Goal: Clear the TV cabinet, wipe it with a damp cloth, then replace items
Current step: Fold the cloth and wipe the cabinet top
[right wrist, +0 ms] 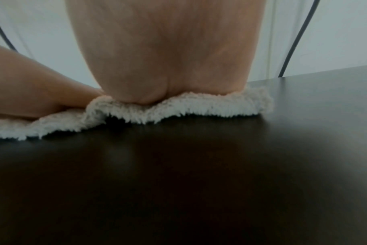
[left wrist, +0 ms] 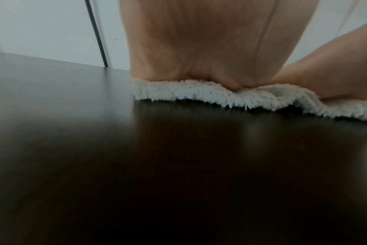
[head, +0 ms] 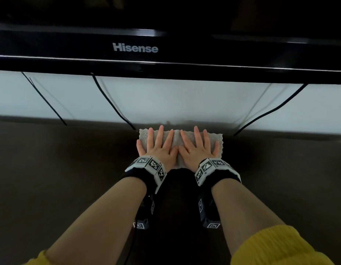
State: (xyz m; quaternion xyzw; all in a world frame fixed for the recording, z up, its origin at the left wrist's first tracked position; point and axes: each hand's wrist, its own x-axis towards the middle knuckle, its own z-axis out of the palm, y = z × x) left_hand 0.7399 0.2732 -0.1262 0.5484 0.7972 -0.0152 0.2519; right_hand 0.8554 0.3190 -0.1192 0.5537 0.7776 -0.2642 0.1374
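Fluffy cloth at cabinet back edge

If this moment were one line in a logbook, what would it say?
step: wiping | left hand: flat on cloth | right hand: flat on cloth | cloth: on dark cabinet top, near wall | above: TV

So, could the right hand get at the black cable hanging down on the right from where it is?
Probably yes: the right hand lies flat on the cloth, and the cabinet top towards that cable looks bare.
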